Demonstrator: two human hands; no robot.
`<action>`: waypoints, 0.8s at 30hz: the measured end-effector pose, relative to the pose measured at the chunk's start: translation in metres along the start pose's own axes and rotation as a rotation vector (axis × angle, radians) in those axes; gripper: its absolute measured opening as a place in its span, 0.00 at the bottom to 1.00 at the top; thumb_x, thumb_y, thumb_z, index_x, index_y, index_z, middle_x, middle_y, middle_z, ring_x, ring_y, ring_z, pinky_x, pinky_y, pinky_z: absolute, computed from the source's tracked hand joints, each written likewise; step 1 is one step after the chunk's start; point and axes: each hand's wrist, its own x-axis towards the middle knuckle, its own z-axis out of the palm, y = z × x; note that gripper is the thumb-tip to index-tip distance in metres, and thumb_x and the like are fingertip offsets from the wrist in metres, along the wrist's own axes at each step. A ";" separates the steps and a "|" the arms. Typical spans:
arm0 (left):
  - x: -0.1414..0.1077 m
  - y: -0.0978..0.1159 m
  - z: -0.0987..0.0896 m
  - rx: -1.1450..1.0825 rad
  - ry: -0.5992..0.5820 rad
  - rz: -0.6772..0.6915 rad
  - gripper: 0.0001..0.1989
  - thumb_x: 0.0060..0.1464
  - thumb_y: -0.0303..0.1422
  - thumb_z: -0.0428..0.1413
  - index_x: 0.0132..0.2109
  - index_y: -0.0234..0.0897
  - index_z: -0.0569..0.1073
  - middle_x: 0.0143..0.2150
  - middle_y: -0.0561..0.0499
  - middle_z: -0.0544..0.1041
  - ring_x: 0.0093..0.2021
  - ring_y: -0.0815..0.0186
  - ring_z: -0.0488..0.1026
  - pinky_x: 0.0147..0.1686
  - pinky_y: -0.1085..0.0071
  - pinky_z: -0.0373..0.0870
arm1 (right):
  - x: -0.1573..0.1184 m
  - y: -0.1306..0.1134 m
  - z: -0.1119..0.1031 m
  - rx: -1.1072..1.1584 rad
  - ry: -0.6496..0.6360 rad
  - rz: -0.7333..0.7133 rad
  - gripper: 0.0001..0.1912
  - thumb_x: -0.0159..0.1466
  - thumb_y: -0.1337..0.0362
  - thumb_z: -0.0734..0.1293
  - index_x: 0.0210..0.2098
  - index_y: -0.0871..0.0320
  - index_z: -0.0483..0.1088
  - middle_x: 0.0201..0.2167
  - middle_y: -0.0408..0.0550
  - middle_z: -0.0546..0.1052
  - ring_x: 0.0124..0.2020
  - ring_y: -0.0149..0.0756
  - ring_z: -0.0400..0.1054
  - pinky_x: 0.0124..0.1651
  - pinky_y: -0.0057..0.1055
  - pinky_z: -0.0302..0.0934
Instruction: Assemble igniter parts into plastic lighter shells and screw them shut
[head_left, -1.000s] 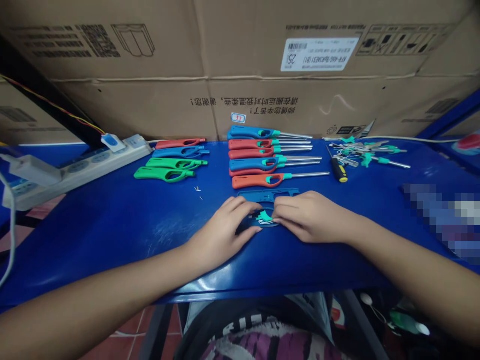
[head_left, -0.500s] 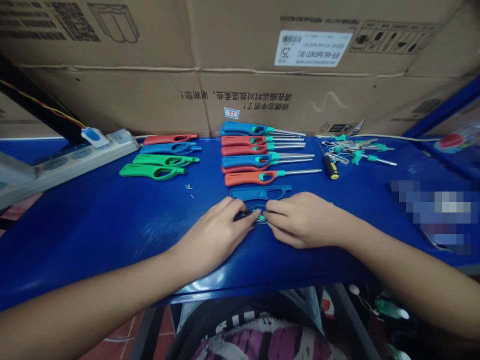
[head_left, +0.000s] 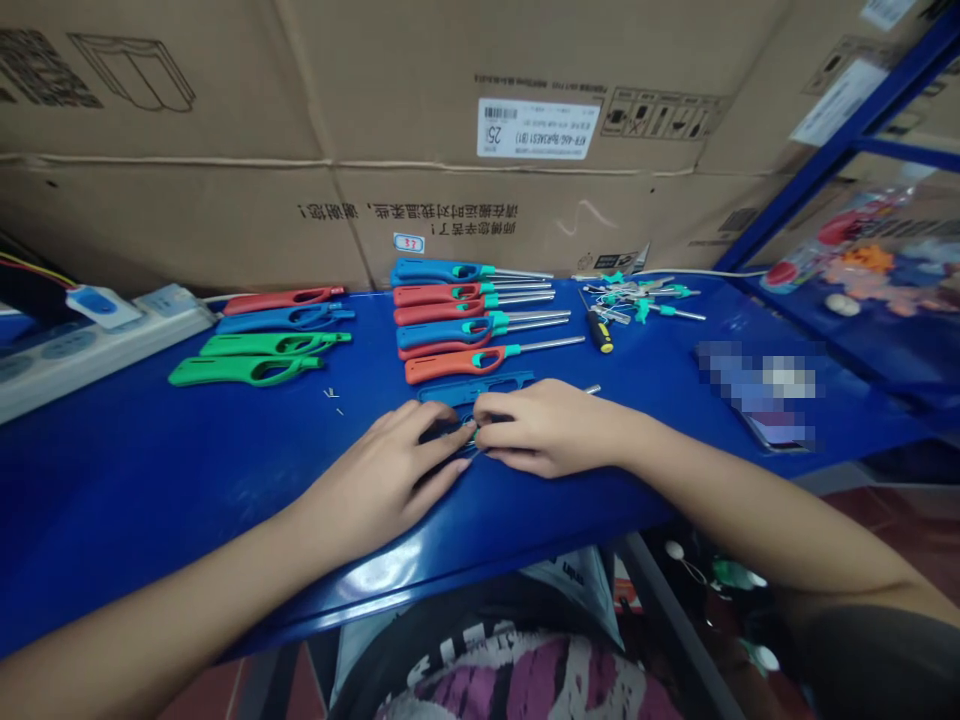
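Between my hands lies a partly assembled blue gas lighter (head_left: 470, 442), mostly covered by fingers, with a bit of teal and thin wire showing. My left hand (head_left: 386, 455) grips its left side, thumb and forefinger bent onto it. My right hand (head_left: 551, 425) has its fingertips pinched together on its inner parts, close to the left fingertips. A metal tip (head_left: 593, 389) sticks out behind my right hand. Just beyond the fingers, a loose blue lighter half-shell (head_left: 461, 388) lies on the table.
Several finished-looking lighters (head_left: 450, 362) with metal rods lie stacked behind. To the left are several red, blue and green handle shells (head_left: 244, 370) and a power strip (head_left: 157, 320). A screwdriver (head_left: 599, 330) and a pile of inner parts (head_left: 637, 292) lie right. Cardboard (head_left: 420, 120) stands behind.
The view has swung right, so things appear further left. My left thumb has come away from the teal part and lowered; the right fingertips stay at the lighter, its metal tip now visible.
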 end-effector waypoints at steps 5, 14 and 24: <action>0.002 -0.006 0.002 -0.011 0.020 0.042 0.18 0.70 0.32 0.48 0.62 0.40 0.72 0.55 0.41 0.72 0.53 0.54 0.70 0.53 0.54 0.72 | -0.001 -0.002 -0.003 0.039 0.000 0.008 0.08 0.69 0.64 0.61 0.40 0.57 0.72 0.47 0.48 0.73 0.35 0.31 0.68 0.30 0.29 0.51; -0.002 -0.009 0.004 0.087 0.129 0.107 0.17 0.68 0.32 0.51 0.61 0.37 0.73 0.56 0.41 0.74 0.54 0.54 0.73 0.51 0.56 0.75 | -0.006 0.012 -0.005 0.280 0.156 0.103 0.06 0.67 0.64 0.64 0.41 0.57 0.71 0.42 0.47 0.75 0.36 0.31 0.68 0.37 0.28 0.60; -0.005 -0.003 -0.003 0.193 0.150 0.194 0.16 0.69 0.32 0.50 0.57 0.37 0.76 0.55 0.44 0.78 0.50 0.54 0.76 0.45 0.56 0.78 | -0.060 0.106 -0.032 -0.146 0.555 1.089 0.13 0.62 0.67 0.64 0.45 0.57 0.76 0.38 0.51 0.80 0.33 0.40 0.72 0.40 0.34 0.63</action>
